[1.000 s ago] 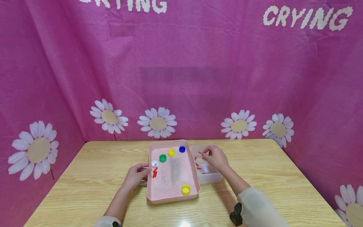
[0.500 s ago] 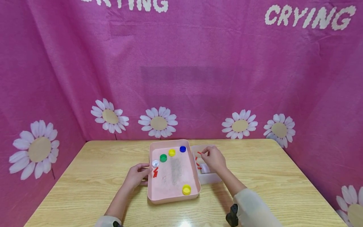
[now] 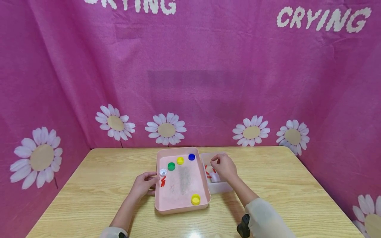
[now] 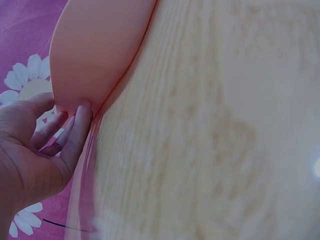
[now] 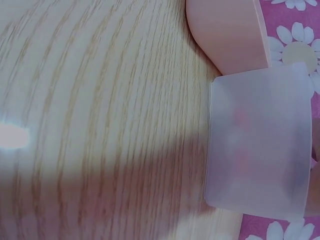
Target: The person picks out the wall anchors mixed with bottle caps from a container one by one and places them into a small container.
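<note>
My left hand (image 3: 145, 184) grips the left wall of a pink tray (image 3: 181, 210), thumb at the rim and fingers against the outside, as the left wrist view shows. Near that hand, several short red sticks (image 3: 162, 182) lie in the tray beside a white cap (image 3: 163, 172). My right hand (image 3: 225, 167) hovers over a translucent box (image 3: 220, 187), thumb and index finger bent close together, with no stick visible at their tips. Several more red sticks (image 3: 209, 177) and a pale lilac piece (image 3: 214, 177) lie inside that box. Its wall hides most of the right hand in the right wrist view.
Inside the tray are a green cap (image 3: 171, 166), a yellow cap (image 3: 180, 160), a blue cap (image 3: 191, 157) and another yellow cap near the front. The box stands against the tray's right side on a wooden table (image 3: 276, 185). A magenta flowered cloth (image 3: 208, 92) hangs behind.
The red stick that my right fingertips pinched is gone from them; a stick now shows in the box just below. The right hand shifted slightly left before that. My left hand stays put.
</note>
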`<state>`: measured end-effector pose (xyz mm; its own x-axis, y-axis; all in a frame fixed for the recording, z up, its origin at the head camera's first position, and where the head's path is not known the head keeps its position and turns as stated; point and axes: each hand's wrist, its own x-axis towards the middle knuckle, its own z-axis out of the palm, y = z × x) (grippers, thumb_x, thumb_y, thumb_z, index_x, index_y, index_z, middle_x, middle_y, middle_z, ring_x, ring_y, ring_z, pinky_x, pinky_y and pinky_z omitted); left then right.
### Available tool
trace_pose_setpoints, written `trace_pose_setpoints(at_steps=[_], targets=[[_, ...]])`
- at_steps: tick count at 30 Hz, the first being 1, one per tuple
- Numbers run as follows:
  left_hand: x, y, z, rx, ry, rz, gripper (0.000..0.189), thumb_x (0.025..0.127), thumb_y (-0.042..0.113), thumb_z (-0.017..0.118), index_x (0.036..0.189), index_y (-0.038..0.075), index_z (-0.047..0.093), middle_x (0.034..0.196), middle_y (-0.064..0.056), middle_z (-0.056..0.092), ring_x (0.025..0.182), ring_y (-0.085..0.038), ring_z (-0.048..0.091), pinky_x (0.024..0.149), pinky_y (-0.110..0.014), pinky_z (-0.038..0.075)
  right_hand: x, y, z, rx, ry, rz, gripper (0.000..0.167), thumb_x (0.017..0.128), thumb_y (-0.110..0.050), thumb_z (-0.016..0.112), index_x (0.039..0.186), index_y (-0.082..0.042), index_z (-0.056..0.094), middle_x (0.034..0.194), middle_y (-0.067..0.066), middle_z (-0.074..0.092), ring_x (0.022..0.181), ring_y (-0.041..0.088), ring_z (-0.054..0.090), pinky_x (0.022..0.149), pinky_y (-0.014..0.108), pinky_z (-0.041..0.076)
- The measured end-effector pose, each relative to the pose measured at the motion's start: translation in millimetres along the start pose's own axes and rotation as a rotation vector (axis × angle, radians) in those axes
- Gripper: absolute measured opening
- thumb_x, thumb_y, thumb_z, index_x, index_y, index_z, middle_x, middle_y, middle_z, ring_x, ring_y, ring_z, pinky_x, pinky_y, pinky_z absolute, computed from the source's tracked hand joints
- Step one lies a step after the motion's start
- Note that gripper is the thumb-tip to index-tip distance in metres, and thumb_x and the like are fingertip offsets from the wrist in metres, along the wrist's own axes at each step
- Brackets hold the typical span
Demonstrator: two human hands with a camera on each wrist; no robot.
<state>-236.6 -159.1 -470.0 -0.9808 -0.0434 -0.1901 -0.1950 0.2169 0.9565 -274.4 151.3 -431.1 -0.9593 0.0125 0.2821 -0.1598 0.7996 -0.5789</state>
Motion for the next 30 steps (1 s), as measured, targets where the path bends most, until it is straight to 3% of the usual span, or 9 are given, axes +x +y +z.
trace_pose_setpoints(at_steps=[12,18,22,30], targets=[[1.1,-0.6,0.2,0.008,-0.003,-0.008,0.04,0.092,0.018,0.058,0.125,-0.002,0.052,0.105,-0.018,0.06,0.076,-0.018,0.063,0.063,-0.034,0.06,-1.4,-14,-3,0.048,-0.003,-0.063,0.012,0.081,-0.019,0.066,0.087,-0.009,0.07,0.075,0.005,0.057,0.074,0.016,0.049,0.06,0.025,0.041],[0.9,-0.6,0.9,0.0,-0.001,0.006,0.039,0.092,0.016,0.058,0.125,-0.003,0.052,0.103,-0.019,0.061,0.076,-0.017,0.064,0.063,-0.035,0.06,-2.6,-28,-2,0.044,-0.004,-0.113,0.011,0.082,-0.019,0.067,0.088,-0.01,0.071,0.075,0.005,0.058,0.068,0.014,0.049,0.056,0.023,0.04],[0.1,-0.6,1.8,-0.008,0.002,0.009,0.039,0.091,0.016,0.059,0.124,-0.003,0.053,0.103,-0.019,0.061,0.074,-0.017,0.063,0.062,-0.035,0.06,-4.6,-39,-1,0.076,-0.035,-0.114,0.013,0.083,-0.019,0.067,0.09,-0.009,0.071,0.079,0.01,0.059,0.067,0.015,0.048,0.053,0.022,0.04],[-0.8,-1.8,2.5,-0.051,0.002,0.037,0.037,0.09,0.012,0.059,0.123,-0.004,0.053,0.106,-0.022,0.062,0.073,-0.017,0.064,0.059,-0.034,0.059,-7.1,-52,5,0.114,-0.092,-0.136,0.018,0.082,-0.023,0.067,0.094,-0.01,0.07,0.081,0.008,0.058,0.067,0.014,0.048,0.053,0.023,0.041]])
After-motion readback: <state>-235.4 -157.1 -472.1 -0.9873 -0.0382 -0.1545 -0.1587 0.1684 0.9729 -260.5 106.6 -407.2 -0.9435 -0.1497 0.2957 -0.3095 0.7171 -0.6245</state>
